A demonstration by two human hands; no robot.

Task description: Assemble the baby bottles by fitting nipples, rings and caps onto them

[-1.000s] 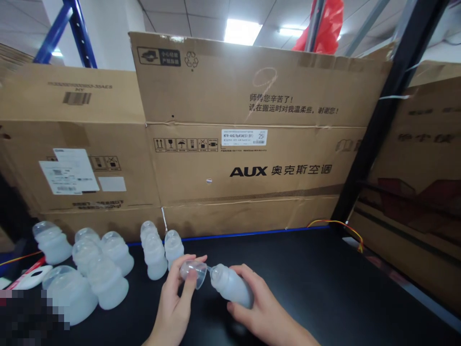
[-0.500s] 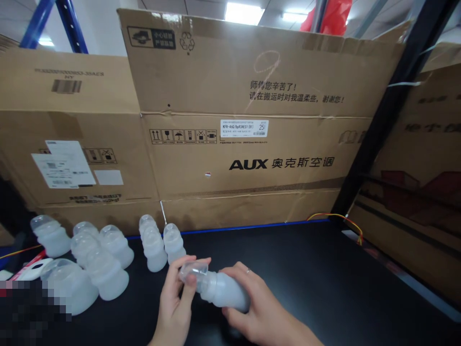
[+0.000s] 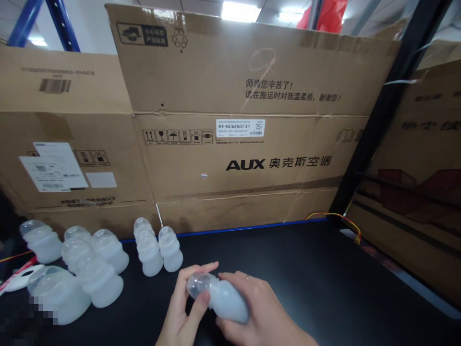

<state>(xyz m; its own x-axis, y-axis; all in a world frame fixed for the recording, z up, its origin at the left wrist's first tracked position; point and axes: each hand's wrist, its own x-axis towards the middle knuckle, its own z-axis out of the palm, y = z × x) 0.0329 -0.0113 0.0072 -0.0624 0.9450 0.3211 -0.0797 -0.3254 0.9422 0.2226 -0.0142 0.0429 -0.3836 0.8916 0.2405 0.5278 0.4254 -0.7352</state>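
Observation:
A translucent white silicone bottle lies tilted in my right hand, whose fingers wrap round its body. A clear plastic cap sits on the bottle's top. My left hand pinches that cap between thumb and fingers. Both hands hover low over the black table near its front edge.
Several capped silicone bottles stand in groups at the table's left, the biggest nearest me. Large cardboard boxes wall off the back. A black shelf post rises at the right, with red and yellow wires at its foot.
The clear cap, held apart from the bottle's top a second ago, now sits pushed onto it. The hands have drawn together and the view has shifted slightly.

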